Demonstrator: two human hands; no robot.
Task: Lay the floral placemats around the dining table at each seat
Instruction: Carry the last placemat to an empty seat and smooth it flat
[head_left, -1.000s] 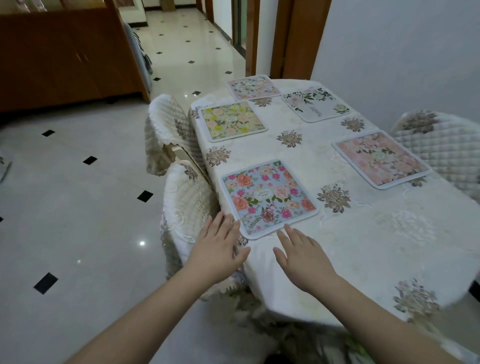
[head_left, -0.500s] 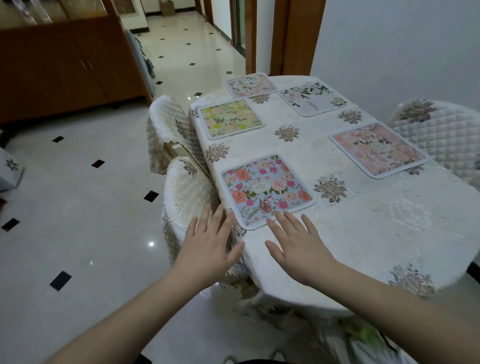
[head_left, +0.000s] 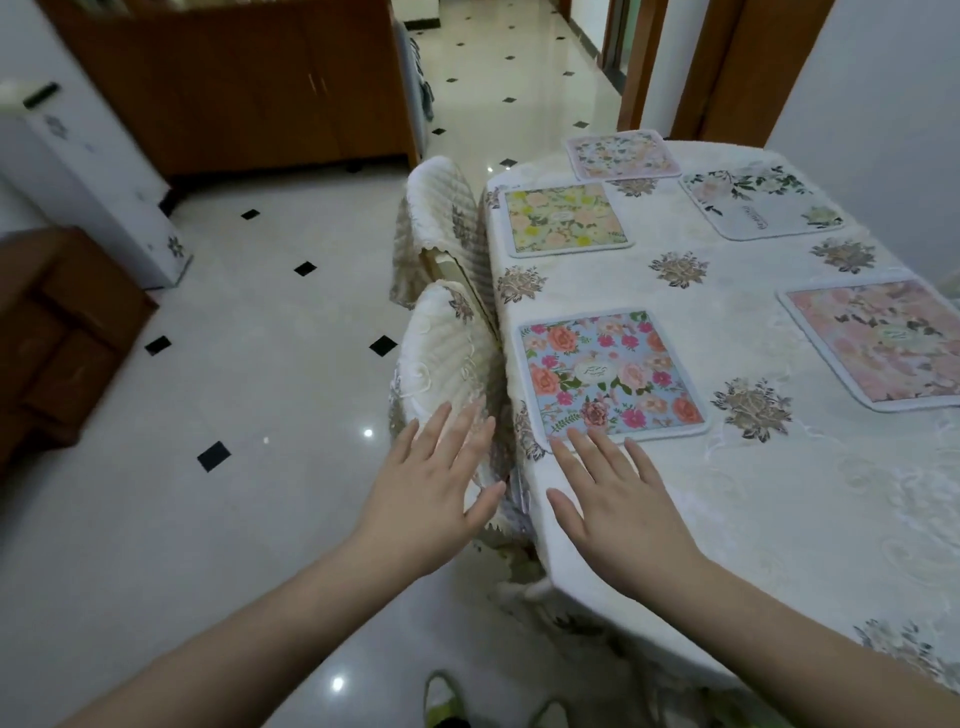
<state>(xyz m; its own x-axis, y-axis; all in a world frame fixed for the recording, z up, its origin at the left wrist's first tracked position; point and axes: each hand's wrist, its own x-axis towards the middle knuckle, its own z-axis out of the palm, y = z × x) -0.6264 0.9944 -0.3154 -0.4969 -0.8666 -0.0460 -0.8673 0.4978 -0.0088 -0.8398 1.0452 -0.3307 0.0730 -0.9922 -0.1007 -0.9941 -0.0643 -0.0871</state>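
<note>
— What are the hands doing?

— Both are spread flat, fingers straight, holding nothing. The left hand (head_left: 434, 483) hovers in front of the nearer chair back (head_left: 447, 353), off the tabletop's (head_left: 779, 509) edge. The right hand (head_left: 618, 504) is over the cream tablecloth; its fingertips (head_left: 576, 434) reach the near edge of the blue floral placemat (head_left: 610, 376). Whether they press on it, I cannot tell.

— And that placemat?

— It lies flat at the near left seat, just beside the covered chair.

— The other mats?

— A yellow floral placemat (head_left: 563, 221) lies farther along the same side, by the second chair (head_left: 436, 213). A pale pink placemat (head_left: 621, 155) sits at the far end. A white placemat with green leaves (head_left: 758, 205) lies on the far right, and a pink floral placemat (head_left: 883, 338) on the near right, cut off by the frame. All lie apart from one another.

— Around the table?

— A glossy tiled floor (head_left: 249, 364) with small black diamonds, a wooden cabinet (head_left: 234, 88) beyond, and a brown box (head_left: 57, 338) at the left.
</note>
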